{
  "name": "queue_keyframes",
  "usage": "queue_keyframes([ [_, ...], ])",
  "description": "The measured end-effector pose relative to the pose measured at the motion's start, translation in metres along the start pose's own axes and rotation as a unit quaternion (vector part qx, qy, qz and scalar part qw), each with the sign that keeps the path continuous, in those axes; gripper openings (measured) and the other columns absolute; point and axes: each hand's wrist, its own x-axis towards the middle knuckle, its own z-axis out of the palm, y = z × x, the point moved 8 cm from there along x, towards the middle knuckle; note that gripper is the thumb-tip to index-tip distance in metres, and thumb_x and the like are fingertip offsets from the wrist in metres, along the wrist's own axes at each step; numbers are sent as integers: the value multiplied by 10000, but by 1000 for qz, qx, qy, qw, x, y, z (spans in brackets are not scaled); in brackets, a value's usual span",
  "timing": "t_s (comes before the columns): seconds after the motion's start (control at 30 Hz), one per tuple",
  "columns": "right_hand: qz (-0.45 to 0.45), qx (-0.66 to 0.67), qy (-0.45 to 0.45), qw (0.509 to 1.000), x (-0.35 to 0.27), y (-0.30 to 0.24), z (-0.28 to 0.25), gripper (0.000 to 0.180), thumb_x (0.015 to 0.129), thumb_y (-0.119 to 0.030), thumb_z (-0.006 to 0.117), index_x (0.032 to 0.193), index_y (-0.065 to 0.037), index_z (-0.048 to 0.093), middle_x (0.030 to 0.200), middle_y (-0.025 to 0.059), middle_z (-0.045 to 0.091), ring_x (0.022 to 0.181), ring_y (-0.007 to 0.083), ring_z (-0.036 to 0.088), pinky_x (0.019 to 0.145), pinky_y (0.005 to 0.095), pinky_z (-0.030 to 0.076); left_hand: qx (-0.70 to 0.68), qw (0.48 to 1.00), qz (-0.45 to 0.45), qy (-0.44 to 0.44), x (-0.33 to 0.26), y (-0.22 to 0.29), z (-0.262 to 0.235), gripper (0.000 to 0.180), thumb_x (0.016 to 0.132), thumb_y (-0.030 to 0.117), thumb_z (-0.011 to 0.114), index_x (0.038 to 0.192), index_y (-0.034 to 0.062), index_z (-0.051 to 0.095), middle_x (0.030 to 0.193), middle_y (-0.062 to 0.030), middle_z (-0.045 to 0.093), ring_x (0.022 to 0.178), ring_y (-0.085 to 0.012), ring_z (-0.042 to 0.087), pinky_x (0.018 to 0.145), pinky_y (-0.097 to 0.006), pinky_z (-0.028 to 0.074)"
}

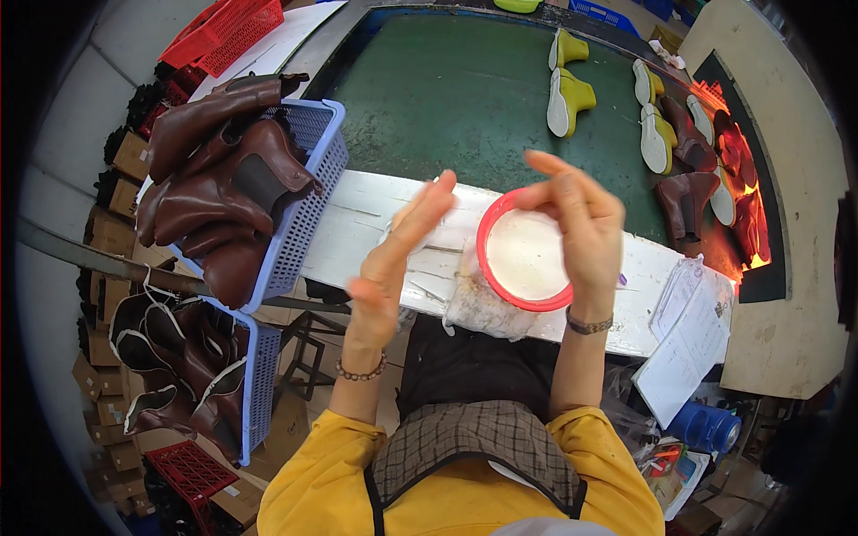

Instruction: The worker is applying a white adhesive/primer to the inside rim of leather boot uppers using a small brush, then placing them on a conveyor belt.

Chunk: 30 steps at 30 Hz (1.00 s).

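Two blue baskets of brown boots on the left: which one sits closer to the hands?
The upper blue basket, heaped with brown boots and resting against the white bench edge, beside the left hand. The lower blue basket sits farther down, under the bench.

Round tub [524, 261]: red rim, pale whitish contents, mouth tilted toward camera, raised above near edge of white desk [357, 223]. Clear crumpled plastic bag [483, 308] hangs beneath it, over desk's near edge. Right hand [581, 223] grips tub's right rim.
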Motion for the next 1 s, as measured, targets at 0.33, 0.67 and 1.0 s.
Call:
queue_keyframes([
  [0.33,-7,125,-105,987,-21,26,87,302,1077,-113,502,1340,35,506,1128,85,666,937,88,637,774,248,541,284,952,105,-34,-1,4,30,1179,769,933,402,1567,66,383,1631,-230,303,1506,-538,154,1192,-643,136],
  [0.67,104,52,-36,993,3,35,67,538,1074,-393,485,695,-24,589,569,78,630,394,105,510,381,244,396,509,838,161,-111,-4,15,50,752,851,826,414,1438,386,580,1554,-167,466,1512,-457,231,1194,-671,64],
  [1.0,62,82,-201,974,-8,33,60,188,983,-110,670,1049,60,712,914,56,708,828,99,676,743,225,552,541,816,176,-99,0,18,24,546,909,683,463,1159,321,785,1447,0,606,1491,-419,313,1216,-620,82],
])
